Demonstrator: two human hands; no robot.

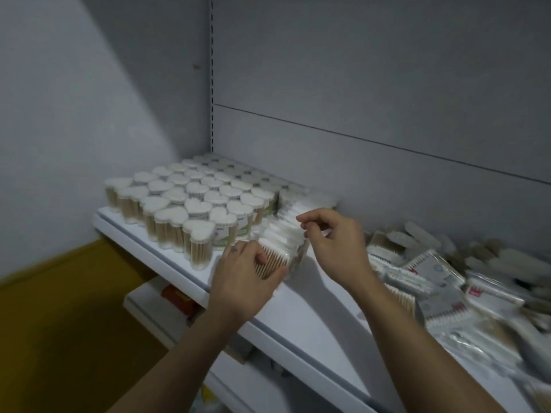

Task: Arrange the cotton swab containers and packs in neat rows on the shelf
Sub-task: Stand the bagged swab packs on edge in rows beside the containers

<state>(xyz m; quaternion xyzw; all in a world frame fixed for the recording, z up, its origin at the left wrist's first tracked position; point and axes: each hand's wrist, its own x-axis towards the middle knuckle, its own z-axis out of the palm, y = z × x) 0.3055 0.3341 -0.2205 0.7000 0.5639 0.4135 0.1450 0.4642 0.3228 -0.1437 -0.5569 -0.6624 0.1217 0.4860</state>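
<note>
Several heart-shaped cotton swab containers stand upright in rows on the left part of the white shelf. Right beside them, a row of flat swab packs stands on edge, running toward the back panel. My left hand grips the front pack of that row, fingers curled round its wooden-stick end. My right hand hovers over the right side of the row with thumb and forefinger close together; whether they pinch a pack is unclear. A loose heap of swab packs lies on the shelf's right part.
The grey back panel rises behind the shelf and a slotted upright marks its left edge. A lower shelf with a red box shows below. A yellow-brown floor lies to the left.
</note>
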